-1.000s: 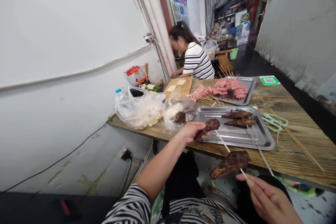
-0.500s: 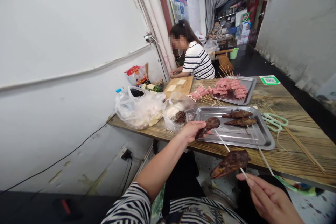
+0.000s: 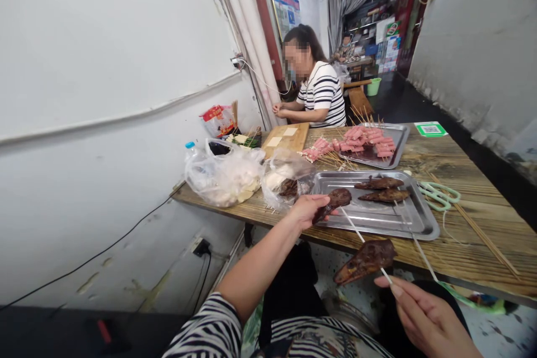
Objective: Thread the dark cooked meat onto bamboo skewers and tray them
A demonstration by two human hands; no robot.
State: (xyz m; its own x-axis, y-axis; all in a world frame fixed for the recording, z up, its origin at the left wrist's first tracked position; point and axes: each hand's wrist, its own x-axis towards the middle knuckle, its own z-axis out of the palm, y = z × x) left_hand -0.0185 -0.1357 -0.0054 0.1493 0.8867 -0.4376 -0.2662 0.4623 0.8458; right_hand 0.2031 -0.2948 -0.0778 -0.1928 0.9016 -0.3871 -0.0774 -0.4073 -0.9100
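Observation:
My left hand (image 3: 309,211) is closed around a dark brown braised duck head (image 3: 339,198) at the near left edge of a metal tray (image 3: 428,229). Between finger and thumb, my right hand (image 3: 423,302) pinches a thin white skewer (image 3: 353,225) low down, beyond the table's front edge. A second duck head (image 3: 369,258) is threaded on this skewer, its beak pointing left. The skewer's upper tip reaches the duck head in my left hand; whether it has gone in, I cannot tell. Two more duck heads (image 3: 384,195) lie in the tray, one with a white skewer sticking out.
Green-handled scissors (image 3: 440,194) and bamboo skewers (image 3: 486,235) lie right of the tray. Behind it stands another tray (image 3: 396,159) with pink meat skewers. Plastic bags (image 3: 226,170) and a cutting board (image 3: 300,144) are at left. A co-worker (image 3: 321,89) sits across the table.
My right hand has shifted slightly left with the skewer and its duck head. My left hand has stayed nearly still. The co-worker has sat up more and moved to the right.

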